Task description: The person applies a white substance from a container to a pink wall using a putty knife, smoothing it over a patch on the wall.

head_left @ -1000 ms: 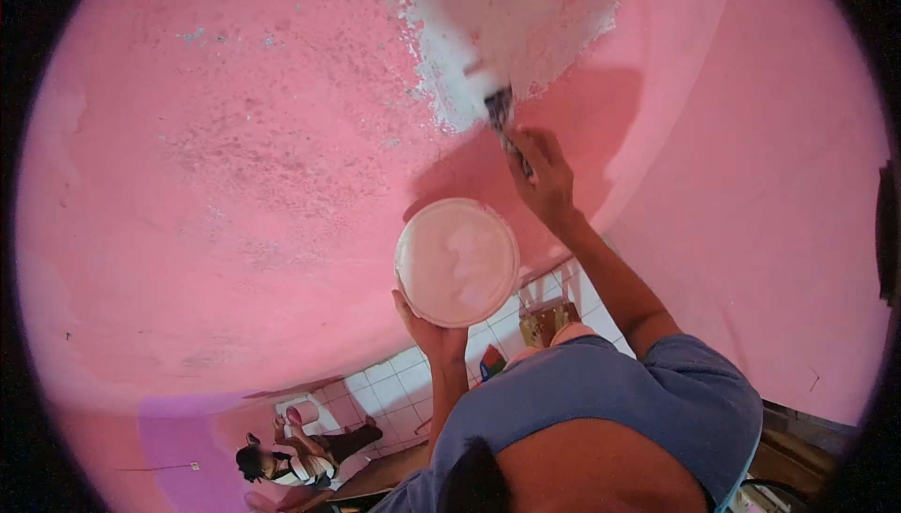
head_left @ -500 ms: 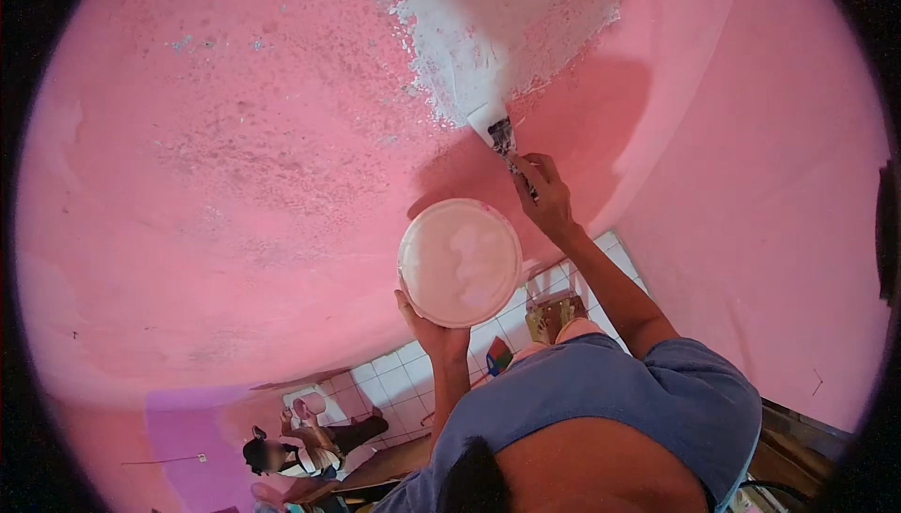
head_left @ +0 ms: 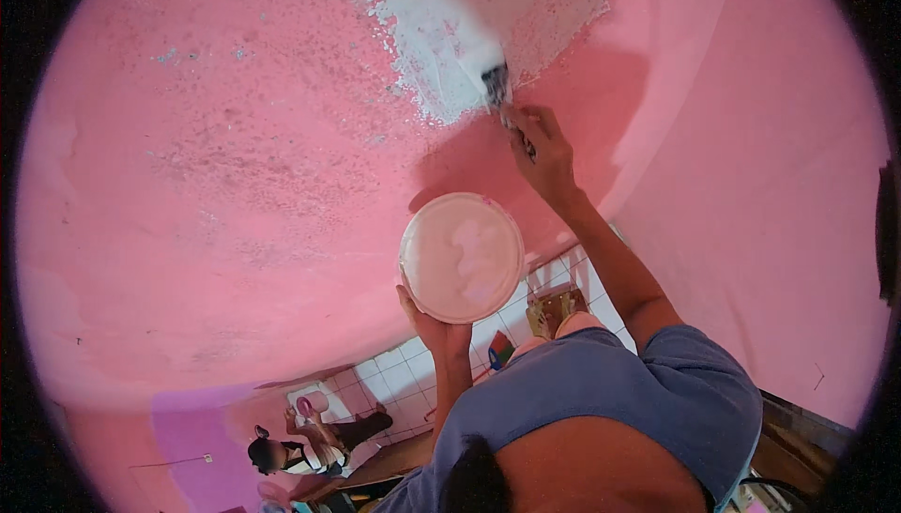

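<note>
My right hand point(head_left: 547, 154) grips the handle of a putty knife point(head_left: 495, 78), its dark, smeared blade base showing below a pale blade. The blade lies against the white filler patch point(head_left: 427, 48) on the pink wall point(head_left: 272, 137), near the patch's lower edge, and is slightly blurred. Lower down, my left hand point(head_left: 441, 327) holds a round, pale lid-like disc point(head_left: 460, 260) by its lower left rim. Paler smears cover the disc's face, and most of my left fingers are hidden beneath it.
Rough grey specks mark the wall left of the patch. Below are white floor tiles point(head_left: 389, 382) and a small wooden stool or board point(head_left: 554, 311) by my legs. Another person point(head_left: 314, 452) sits at the lower left with a pink container point(head_left: 308, 406), near a purple wall section point(head_left: 192, 428).
My right hand has pushed the putty knife upward along the white patch. My left hand and the disc stay almost in place. The other person's pink container has tilted.
</note>
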`<state>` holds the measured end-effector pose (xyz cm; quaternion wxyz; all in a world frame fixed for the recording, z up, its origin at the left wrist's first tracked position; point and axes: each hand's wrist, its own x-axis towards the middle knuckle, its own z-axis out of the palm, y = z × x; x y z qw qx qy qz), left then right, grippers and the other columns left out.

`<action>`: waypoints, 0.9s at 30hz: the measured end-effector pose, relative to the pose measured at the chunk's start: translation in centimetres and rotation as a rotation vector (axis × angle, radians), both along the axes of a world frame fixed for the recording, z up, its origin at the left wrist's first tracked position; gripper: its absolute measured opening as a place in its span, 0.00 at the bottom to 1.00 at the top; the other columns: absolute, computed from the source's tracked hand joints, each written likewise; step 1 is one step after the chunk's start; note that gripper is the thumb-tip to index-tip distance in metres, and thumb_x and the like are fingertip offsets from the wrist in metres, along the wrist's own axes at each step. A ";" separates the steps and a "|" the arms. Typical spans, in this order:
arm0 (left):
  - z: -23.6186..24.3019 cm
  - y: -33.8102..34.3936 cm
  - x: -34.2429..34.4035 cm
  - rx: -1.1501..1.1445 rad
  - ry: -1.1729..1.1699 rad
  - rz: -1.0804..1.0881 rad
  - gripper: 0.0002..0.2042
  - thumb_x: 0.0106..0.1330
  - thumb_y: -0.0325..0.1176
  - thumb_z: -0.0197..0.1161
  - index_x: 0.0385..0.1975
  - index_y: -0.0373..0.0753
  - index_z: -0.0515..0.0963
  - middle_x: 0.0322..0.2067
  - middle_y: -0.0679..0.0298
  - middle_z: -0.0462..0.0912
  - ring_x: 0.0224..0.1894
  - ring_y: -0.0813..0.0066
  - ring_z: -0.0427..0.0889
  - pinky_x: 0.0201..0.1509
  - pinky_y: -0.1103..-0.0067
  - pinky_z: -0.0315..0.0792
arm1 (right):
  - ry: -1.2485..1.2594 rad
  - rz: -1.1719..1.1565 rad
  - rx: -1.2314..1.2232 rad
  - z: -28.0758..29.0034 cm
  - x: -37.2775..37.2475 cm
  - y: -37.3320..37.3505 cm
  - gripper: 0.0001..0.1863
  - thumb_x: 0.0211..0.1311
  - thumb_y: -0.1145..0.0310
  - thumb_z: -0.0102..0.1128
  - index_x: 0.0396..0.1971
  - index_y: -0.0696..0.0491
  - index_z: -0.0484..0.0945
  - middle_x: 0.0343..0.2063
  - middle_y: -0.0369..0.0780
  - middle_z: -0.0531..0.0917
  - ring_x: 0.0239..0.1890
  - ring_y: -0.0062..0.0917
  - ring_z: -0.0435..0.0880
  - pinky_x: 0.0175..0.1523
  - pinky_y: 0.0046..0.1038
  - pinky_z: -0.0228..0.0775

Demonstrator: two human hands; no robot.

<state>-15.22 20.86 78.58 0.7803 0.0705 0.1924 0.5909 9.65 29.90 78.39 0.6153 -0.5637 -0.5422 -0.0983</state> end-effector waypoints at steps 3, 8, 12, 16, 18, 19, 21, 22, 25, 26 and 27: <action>-0.1 0.0 -0.1 -0.029 0.050 0.031 0.25 0.72 0.52 0.38 0.62 0.46 0.63 0.62 0.60 0.65 0.64 0.60 0.62 0.67 0.58 0.57 | 0.021 0.034 -0.025 -4.7 -0.8 -1.0 0.20 0.54 0.78 0.62 0.48 0.50 0.77 0.39 0.41 0.75 0.30 0.27 0.80 0.30 0.25 0.74; 0.0 0.0 -0.2 -0.030 0.069 0.033 0.25 0.71 0.53 0.40 0.61 0.45 0.63 0.62 0.61 0.64 0.64 0.60 0.62 0.67 0.59 0.56 | 0.034 0.067 -0.094 -7.2 -1.2 -3.7 0.19 0.54 0.79 0.61 0.48 0.51 0.77 0.40 0.42 0.75 0.30 0.28 0.80 0.31 0.26 0.75; -0.2 0.0 -0.4 0.015 0.145 0.070 0.26 0.70 0.53 0.41 0.62 0.46 0.62 0.63 0.60 0.64 0.64 0.59 0.61 0.67 0.58 0.56 | 0.010 0.054 -0.141 -5.1 1.6 -5.7 0.21 0.54 0.79 0.61 0.50 0.52 0.75 0.42 0.43 0.75 0.34 0.29 0.81 0.32 0.25 0.75; 0.0 0.1 -0.3 -0.036 0.053 0.043 0.26 0.71 0.53 0.41 0.64 0.47 0.60 0.63 0.60 0.62 0.64 0.59 0.62 0.67 0.58 0.57 | -0.337 -0.026 -0.261 1.9 9.4 -7.3 0.24 0.54 0.79 0.60 0.54 0.51 0.73 0.42 0.41 0.75 0.38 0.32 0.80 0.38 0.27 0.74; -0.4 0.0 0.1 -0.002 0.034 0.011 0.26 0.71 0.53 0.40 0.64 0.47 0.59 0.64 0.60 0.62 0.64 0.59 0.62 0.66 0.59 0.58 | -0.464 0.045 -0.365 7.5 12.3 -7.6 0.24 0.53 0.81 0.59 0.53 0.50 0.74 0.41 0.40 0.75 0.36 0.32 0.79 0.38 0.28 0.75; -0.5 -0.1 0.4 0.036 0.032 -0.024 0.26 0.71 0.53 0.40 0.64 0.46 0.59 0.64 0.59 0.62 0.64 0.58 0.62 0.66 0.59 0.58 | -0.664 0.046 -0.369 10.4 13.3 -7.4 0.22 0.55 0.77 0.56 0.52 0.50 0.74 0.40 0.41 0.75 0.37 0.36 0.78 0.39 0.31 0.75; -2.0 0.3 1.1 -0.006 0.009 -0.062 0.27 0.71 0.54 0.37 0.64 0.46 0.59 0.63 0.57 0.63 0.64 0.57 0.62 0.66 0.57 0.57 | -0.888 0.060 -0.380 15.3 14.2 -7.1 0.20 0.56 0.74 0.53 0.50 0.49 0.74 0.39 0.43 0.76 0.39 0.39 0.78 0.41 0.35 0.74; -2.8 0.5 1.8 -0.039 0.004 -0.113 0.27 0.71 0.55 0.35 0.64 0.46 0.59 0.62 0.56 0.64 0.63 0.55 0.63 0.66 0.55 0.57 | -1.048 0.075 -0.351 17.0 13.7 -6.7 0.20 0.54 0.73 0.54 0.49 0.48 0.75 0.39 0.41 0.76 0.41 0.36 0.77 0.44 0.34 0.73; -3.3 0.9 4.7 -0.037 -0.092 -0.221 0.28 0.70 0.54 0.38 0.63 0.43 0.60 0.61 0.56 0.65 0.62 0.58 0.64 0.65 0.59 0.61 | -1.379 0.116 -0.283 20.7 11.2 -5.3 0.20 0.49 0.74 0.56 0.46 0.46 0.77 0.38 0.37 0.76 0.44 0.30 0.75 0.53 0.33 0.69; -3.3 1.1 5.7 -0.051 -0.113 -0.214 0.28 0.70 0.54 0.38 0.63 0.43 0.60 0.61 0.56 0.65 0.62 0.58 0.64 0.65 0.59 0.61 | -1.522 0.125 -0.224 21.2 10.3 -4.9 0.21 0.47 0.76 0.58 0.44 0.45 0.79 0.38 0.35 0.76 0.45 0.25 0.74 0.58 0.33 0.65; -3.2 1.2 6.6 -0.056 -0.145 -0.254 0.28 0.70 0.54 0.38 0.62 0.43 0.61 0.60 0.56 0.66 0.62 0.58 0.65 0.64 0.59 0.62 | -1.541 0.142 -0.233 21.6 9.5 -4.3 0.21 0.47 0.76 0.58 0.44 0.45 0.79 0.38 0.35 0.76 0.45 0.25 0.74 0.58 0.33 0.65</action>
